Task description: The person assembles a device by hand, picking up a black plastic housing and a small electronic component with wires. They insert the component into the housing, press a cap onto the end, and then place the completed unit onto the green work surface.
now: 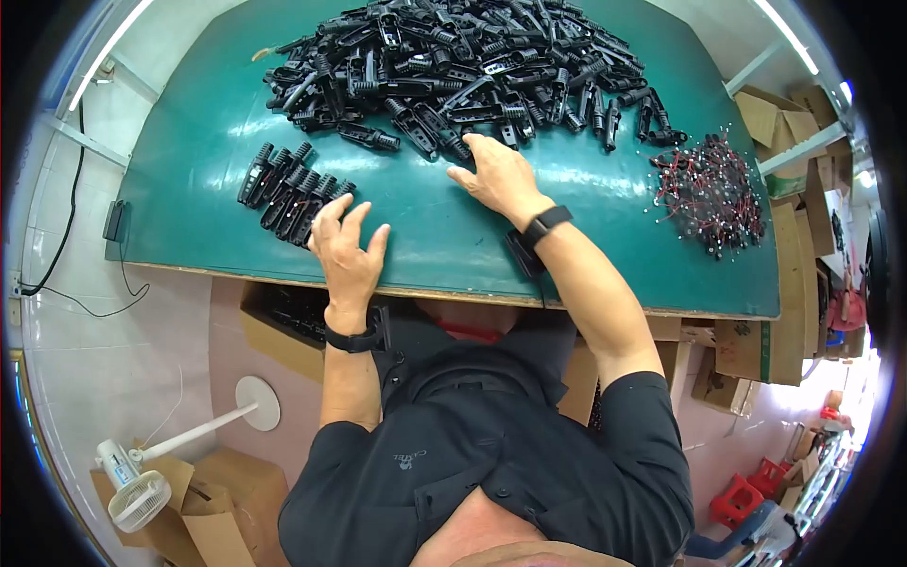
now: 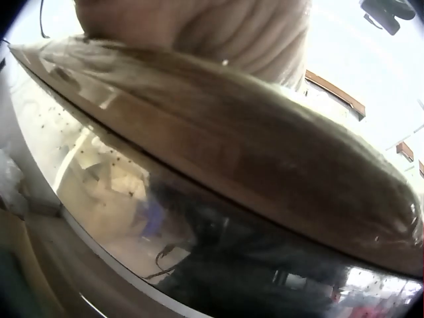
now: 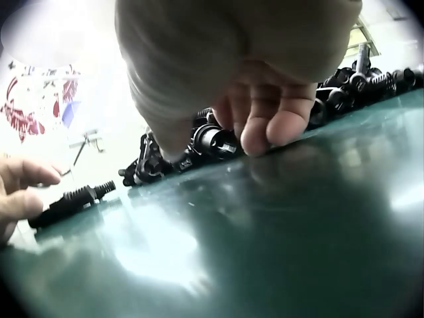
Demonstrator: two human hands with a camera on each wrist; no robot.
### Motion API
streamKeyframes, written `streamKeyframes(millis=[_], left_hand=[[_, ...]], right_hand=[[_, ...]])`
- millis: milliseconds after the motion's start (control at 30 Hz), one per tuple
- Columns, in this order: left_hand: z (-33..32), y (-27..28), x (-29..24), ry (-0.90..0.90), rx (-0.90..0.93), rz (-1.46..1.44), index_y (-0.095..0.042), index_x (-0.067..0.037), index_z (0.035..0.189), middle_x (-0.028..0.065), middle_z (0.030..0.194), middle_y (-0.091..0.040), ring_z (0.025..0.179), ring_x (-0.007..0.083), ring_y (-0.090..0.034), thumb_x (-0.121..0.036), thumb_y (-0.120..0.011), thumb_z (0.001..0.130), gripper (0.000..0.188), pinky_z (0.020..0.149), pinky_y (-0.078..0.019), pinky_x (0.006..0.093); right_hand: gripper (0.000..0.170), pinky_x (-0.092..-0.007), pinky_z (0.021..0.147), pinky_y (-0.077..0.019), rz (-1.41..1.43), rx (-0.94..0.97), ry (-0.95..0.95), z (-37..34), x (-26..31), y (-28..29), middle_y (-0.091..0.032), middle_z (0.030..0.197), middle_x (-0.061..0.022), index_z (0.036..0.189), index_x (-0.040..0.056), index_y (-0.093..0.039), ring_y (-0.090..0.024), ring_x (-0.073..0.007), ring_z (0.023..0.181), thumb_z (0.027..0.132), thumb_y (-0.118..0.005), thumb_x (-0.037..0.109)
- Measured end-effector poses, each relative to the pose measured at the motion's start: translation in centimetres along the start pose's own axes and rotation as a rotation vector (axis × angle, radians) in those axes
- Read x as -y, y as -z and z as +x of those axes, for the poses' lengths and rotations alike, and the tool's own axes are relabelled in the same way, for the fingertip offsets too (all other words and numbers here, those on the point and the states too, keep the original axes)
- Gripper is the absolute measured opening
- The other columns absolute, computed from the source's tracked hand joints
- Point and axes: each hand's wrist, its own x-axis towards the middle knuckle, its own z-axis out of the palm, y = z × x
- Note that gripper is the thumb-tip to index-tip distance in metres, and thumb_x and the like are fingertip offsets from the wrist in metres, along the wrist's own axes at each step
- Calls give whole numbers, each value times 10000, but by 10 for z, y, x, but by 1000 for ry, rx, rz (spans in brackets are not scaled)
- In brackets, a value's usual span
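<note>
A large heap of black plastic housings with ribbed ends (image 1: 406, 85) covers the back of the green table. My right hand (image 1: 503, 178) reaches to the heap's front edge, thumb and index finger apart. In the right wrist view a round-ended housing (image 3: 217, 140) shows between its thumb and lowered fingers (image 3: 255, 136). My left hand (image 1: 348, 250) has its fingers spread at the right end of a slanting row of similar housings (image 1: 283, 194), fingertips close to the last one. The left wrist view shows blurred skin (image 2: 199, 26) at the top, the fingertips hidden.
At the table's right lies a tangled pile of red and black wires with small silvery tips (image 1: 710, 194). A dark object (image 1: 522, 255) sits by the front edge under the right wrist. Cardboard boxes (image 1: 779, 123) stand beyond the right side, and a white fan (image 1: 140, 496) at lower left.
</note>
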Motion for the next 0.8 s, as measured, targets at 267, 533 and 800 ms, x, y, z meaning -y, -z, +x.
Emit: streamKeyframes(millis=[267,533,800], left_hand=[[-7,-2,0,-57,34,-90,-714,-114,1273,88,1404,-608,1364,318,-523,-214,-881,793,519,1116,-381,500],[3,-8,-96,-364,213,-288,-678,-99,1322,92,1372,-650,1289,297,-592,-180,-858,828,532,1101,-394,488],[-8,-29,-99,-264,363,-562,-684,-78,1299,116,1170,-744,1085,309,-694,-108,-868,809,524,1002,-462,436]], right_hand=[[311,-454,839,-575,34,-72,-188,-4,-4,5,-728,1046,-176,1132,26,-700,-716,-354,957,897,-753,223],[261,-353,708,-556,468,-149,159,-128,21,60,-668,907,-120,1124,25,-722,-664,-229,753,872,-755,85],[313,-411,831,-594,-211,-329,-177,-161,-136,128,-715,1071,-123,1211,76,-723,-723,-304,939,921,-750,191]])
